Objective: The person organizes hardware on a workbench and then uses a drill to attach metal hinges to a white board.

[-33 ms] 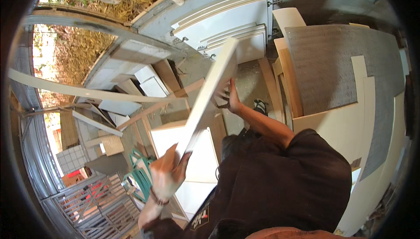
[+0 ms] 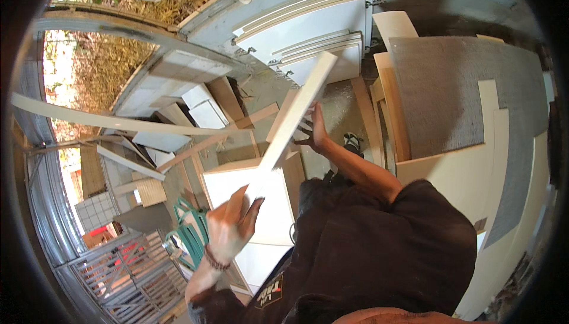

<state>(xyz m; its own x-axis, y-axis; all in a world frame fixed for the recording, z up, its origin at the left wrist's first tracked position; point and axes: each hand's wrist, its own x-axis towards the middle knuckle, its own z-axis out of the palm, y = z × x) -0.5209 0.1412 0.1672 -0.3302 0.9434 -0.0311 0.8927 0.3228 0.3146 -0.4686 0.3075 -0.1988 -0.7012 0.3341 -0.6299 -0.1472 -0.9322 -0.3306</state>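
A long, pale wooden board (image 2: 298, 115) slants in front of me, its far end up and to the right. My left hand (image 2: 228, 226) is closed on its near end, thumb and fingers at either side. Farther along, my right hand (image 2: 318, 129) grips the board's right side, fingers partly hidden behind it. Beneath the board's near half lies a white-faced box or cabinet (image 2: 274, 214), touching neither hand as far as I can see.
White panels with hinges (image 2: 314, 27) lean on the far wall. At right stands a stack of large sheets (image 2: 438, 99) with strips on top. Green frames (image 2: 191, 232) stand at left, near a slatted metal gate (image 2: 127, 279). A long strip (image 2: 118, 123) crosses the left side.
The board has tilted slightly, and its far end has shifted right. My left hand has moved a little right with it; my right hand keeps nearly the same place.
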